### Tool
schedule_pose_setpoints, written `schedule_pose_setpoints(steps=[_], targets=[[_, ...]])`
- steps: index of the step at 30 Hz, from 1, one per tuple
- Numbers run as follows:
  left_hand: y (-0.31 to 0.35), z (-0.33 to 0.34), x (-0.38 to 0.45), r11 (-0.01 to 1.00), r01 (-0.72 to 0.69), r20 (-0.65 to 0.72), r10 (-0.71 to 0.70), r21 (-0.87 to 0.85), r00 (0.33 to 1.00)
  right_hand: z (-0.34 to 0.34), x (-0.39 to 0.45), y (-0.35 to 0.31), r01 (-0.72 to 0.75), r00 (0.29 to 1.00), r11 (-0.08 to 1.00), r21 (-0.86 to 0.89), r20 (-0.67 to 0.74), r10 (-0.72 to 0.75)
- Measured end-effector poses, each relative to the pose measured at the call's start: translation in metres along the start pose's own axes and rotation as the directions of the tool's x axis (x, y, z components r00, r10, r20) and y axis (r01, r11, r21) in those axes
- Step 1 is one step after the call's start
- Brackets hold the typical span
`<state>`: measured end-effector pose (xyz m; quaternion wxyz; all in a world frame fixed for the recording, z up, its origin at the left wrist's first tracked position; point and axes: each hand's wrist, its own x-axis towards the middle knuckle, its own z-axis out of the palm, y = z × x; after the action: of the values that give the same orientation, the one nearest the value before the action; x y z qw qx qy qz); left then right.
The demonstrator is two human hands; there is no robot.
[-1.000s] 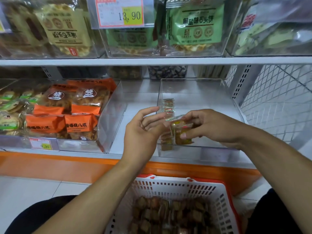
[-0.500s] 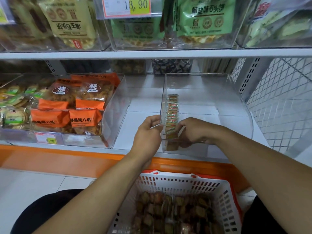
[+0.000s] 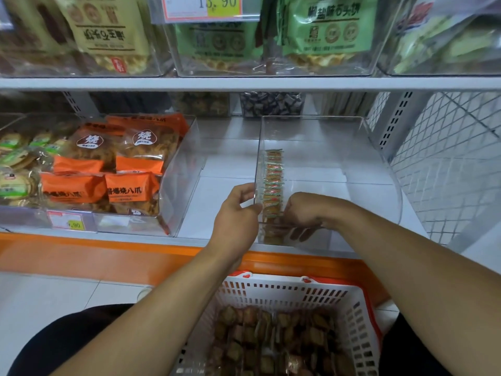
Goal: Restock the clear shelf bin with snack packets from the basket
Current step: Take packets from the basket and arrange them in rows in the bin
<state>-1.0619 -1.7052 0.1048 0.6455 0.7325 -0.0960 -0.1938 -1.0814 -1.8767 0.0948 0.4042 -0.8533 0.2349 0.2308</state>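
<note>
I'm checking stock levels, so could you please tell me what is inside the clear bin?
One row of snack packets stands along the clear bin's left wall; the right hand covers the row's near end.

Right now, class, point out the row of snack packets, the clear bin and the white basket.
row of snack packets [image 3: 273, 180]: head view, middle of the row.
clear bin [image 3: 379, 169]: head view, right wall.
white basket [image 3: 284, 290]: head view, slotted far wall.

upper price tag "13.90", orange packets "烧八爪", lower price tag ".90"
</note>
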Motion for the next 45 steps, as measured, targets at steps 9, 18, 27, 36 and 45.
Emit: schedule_pose_setpoints(steps=[9,18,27,36,45], targets=[[0.004,-0.002,-0.003,0.999,-0.013,0.022,0.012,0.045,1.0,-0.008,-0.009,-0.006,0.0,0.998,0.998,-0.059,-0.06,-0.003],[-0.005,-0.015,-0.012,0.933,-0.288,-0.116,0.317,0.217,0.941,0.017,-0.061,-0.003,0.686,0.412,0.69,-0.231,-0.658,-0.63],[-0.184,-0.029,-0.066,0.546,-0.18,0.487,-0.492,0.818,0.722,0.18,-0.041,0.173,0.31,0.95,0.77,-0.557,0.207,-0.232],[-0.329,-0.002,-0.126,0.504,0.073,0.336,-0.669,0.861,0.663,0.25,0.012,0.229,0.301,0.925,0.795,-0.527,0.365,-0.108],[-0.386,0.014,-0.122,0.348,-0.249,0.428,-0.736,0.904,0.524,0.283,0.03,0.248,0.244,0.913,0.726,-0.643,0.405,0.052]])
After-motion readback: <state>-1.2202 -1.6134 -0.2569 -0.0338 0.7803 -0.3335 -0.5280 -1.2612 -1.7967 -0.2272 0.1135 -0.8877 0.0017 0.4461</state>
